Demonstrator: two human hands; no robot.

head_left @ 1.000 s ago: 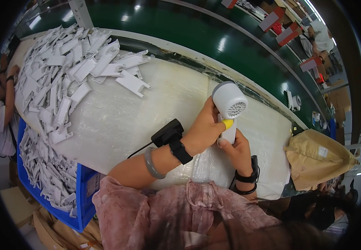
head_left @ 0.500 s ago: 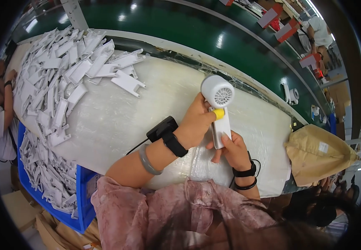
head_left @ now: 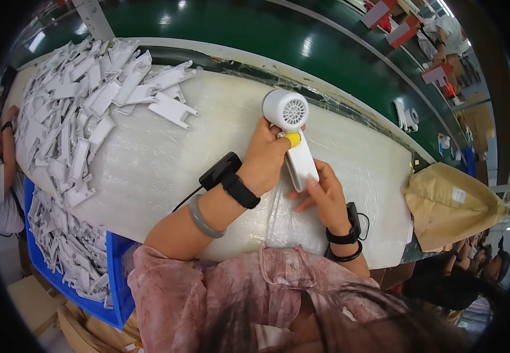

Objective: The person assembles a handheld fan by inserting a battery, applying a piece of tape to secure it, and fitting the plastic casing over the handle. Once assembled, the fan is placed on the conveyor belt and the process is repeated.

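Note:
A white hair dryer [head_left: 285,109] with a round head and fan-like grille is held above the worktable, its straight handle [head_left: 303,160] slanting down toward me. My left hand [head_left: 265,154] is closed around the neck where head meets handle; a yellow cover sits on its thumb. At the handle's lower end, my right hand [head_left: 329,197] has its thumb over the front face and its index finger along the far edge. Its lower fingers are spread and slightly blurred. The handle hides part of both grips.
A heap of white handle-shaped plastic parts [head_left: 67,91] covers the table's left side. More fill a blue bin [head_left: 117,282] below. A green conveyor [head_left: 231,32] runs beyond the plastic-covered table [head_left: 178,156]. A brown paper bag [head_left: 449,203] stands right. Other people work nearby.
Both hands and the hair dryer have shifted left and slightly up in the picture. The handle tilts more, and my right thumb has slid toward its right edge.

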